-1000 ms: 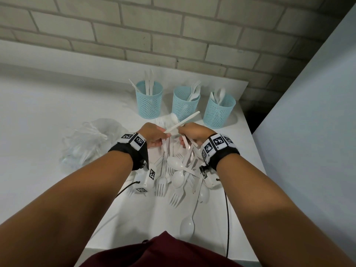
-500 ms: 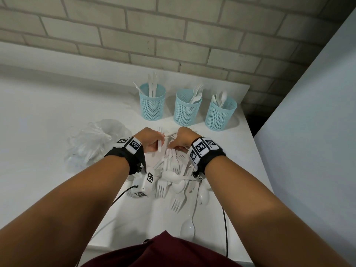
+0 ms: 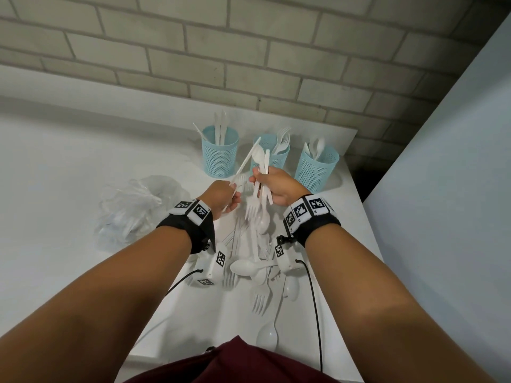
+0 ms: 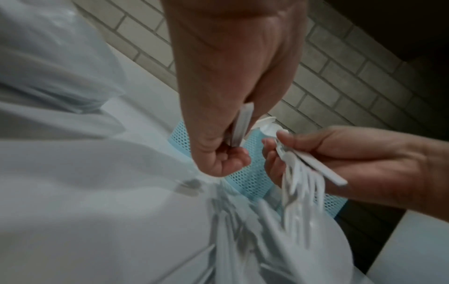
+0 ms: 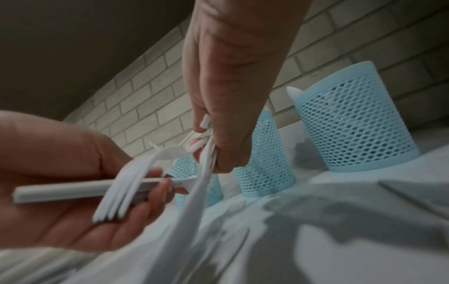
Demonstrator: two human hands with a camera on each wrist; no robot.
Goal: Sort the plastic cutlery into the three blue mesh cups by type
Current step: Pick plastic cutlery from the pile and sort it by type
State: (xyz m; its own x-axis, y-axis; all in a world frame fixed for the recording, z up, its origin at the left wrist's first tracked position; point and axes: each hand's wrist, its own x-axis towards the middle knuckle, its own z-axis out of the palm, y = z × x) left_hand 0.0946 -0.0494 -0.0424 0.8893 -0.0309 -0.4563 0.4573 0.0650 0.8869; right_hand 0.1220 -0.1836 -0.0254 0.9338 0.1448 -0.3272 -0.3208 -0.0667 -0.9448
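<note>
Three blue mesh cups stand at the back: the left cup (image 3: 219, 153) holds knives, the middle cup (image 3: 279, 158) forks, the right cup (image 3: 316, 170) spoons. My left hand (image 3: 233, 190) pinches one long straight white piece, apparently a knife (image 3: 246, 161), that slants up toward the middle cup. My right hand (image 3: 260, 181) grips a bunch of cutlery (image 3: 261, 205) with a fork and a spoon hanging down and a spoon bowl on top. In the right wrist view the fork tines (image 5: 116, 196) dangle over my left palm. Loose forks and spoons (image 3: 254, 266) lie below the hands.
A crumpled clear plastic bag (image 3: 135, 208) lies left of the pile. The white table (image 3: 69, 175) ends close on the right, beside a pale wall panel (image 3: 442, 189). A brick wall (image 3: 249, 51) stands behind the cups. Black cables run from both wrist cameras.
Both hands have risen from the pile toward the cups. The right hand now holds a bunch of pieces upright, and the left holds the long piece angled up.
</note>
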